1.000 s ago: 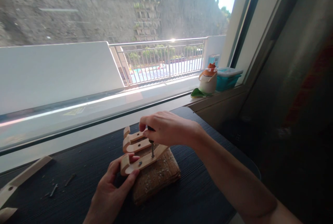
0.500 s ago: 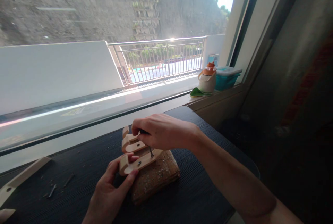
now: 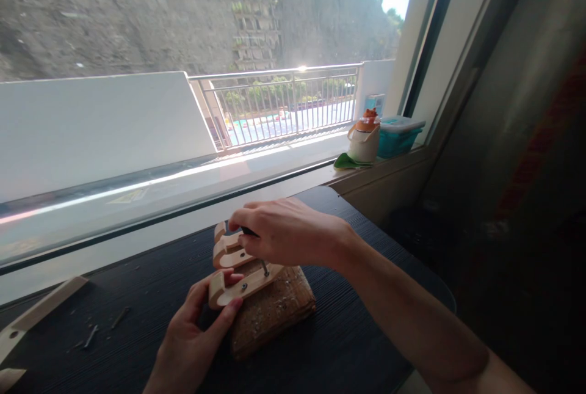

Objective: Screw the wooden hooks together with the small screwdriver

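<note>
My left hand [image 3: 196,324] grips the curved end of a pale wooden hook [image 3: 256,284], thumb on the near side and fingers on the far side. The hook lies across a rough brown wooden board [image 3: 274,314]. A screw [image 3: 244,286] sits in the hook's front hole. Above its back end, my right hand [image 3: 293,232] is closed around the dark handle of a screwdriver [image 3: 265,268], whose metal shaft points down at the hook; my palm hides most of the handle. Behind stand further wooden hooks [image 3: 229,255], partly covered by my right hand.
The dark table [image 3: 151,345] bears loose screws [image 3: 90,337] and wooden pieces [image 3: 41,311] at the left. Along the far side runs a window sill with a cream bottle [image 3: 364,143], a green leaf-shaped item [image 3: 350,162] and a teal lidded box [image 3: 399,137].
Almost nothing differs. My right hand has shifted and turned slightly on the screwdriver, while my left hand stays on the hook.
</note>
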`<action>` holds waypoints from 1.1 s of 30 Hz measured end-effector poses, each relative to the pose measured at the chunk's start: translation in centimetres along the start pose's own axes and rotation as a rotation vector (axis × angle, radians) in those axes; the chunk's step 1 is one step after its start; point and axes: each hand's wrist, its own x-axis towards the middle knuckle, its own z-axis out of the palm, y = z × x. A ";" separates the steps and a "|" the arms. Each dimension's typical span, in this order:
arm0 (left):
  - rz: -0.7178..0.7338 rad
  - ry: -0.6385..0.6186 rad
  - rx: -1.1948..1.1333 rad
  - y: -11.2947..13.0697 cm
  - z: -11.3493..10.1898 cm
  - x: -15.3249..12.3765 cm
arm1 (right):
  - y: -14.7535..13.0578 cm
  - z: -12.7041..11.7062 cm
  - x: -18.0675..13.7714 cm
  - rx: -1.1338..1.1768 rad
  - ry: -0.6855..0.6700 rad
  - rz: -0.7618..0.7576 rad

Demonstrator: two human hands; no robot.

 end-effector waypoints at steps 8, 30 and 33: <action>-0.016 -0.029 -0.027 -0.6 0.1 0.0 | 0.9 -0.2 0.2 -0.038 0.002 0.119; -0.035 -0.022 -0.063 -0.1 0.1 -0.1 | 0.7 -0.7 0.0 -0.063 0.061 0.074; -0.019 -0.027 -0.063 -0.2 0.1 0.0 | 0.4 -1.0 -0.3 0.006 0.017 -0.006</action>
